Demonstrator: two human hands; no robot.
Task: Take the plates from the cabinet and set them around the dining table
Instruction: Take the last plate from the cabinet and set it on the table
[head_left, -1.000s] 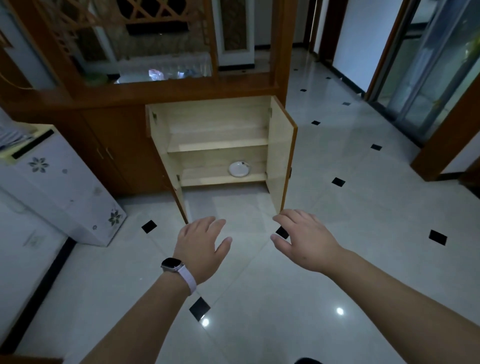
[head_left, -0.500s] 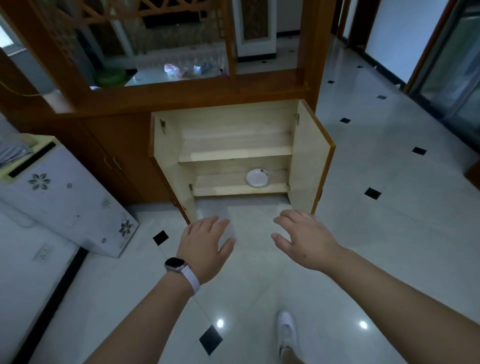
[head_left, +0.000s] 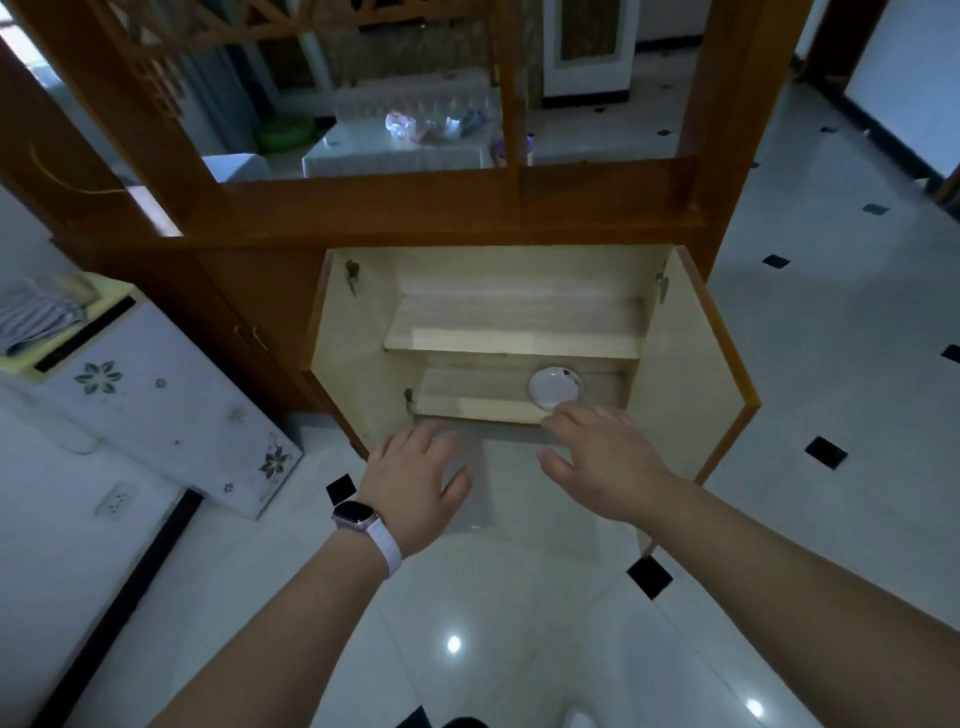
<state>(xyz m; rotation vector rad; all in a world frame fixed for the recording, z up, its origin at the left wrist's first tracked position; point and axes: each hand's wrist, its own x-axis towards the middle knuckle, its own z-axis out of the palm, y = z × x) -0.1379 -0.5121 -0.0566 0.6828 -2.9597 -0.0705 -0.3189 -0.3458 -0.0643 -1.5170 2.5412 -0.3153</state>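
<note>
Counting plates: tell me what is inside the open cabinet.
A white plate lies on the lower shelf, right side; the upper shelf looks bare. The upper shelf hides the lower shelf's back.

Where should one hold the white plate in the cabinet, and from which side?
Probably its near rim, from the front: the plate lies flat on the lower shelf, and the upper shelf blocks the top. The right hand is closest.

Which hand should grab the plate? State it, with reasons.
Right. The open right hand is nearly at the plate, which sits toward the right of the lower shelf; the open left hand is off to the plate's left.
</note>
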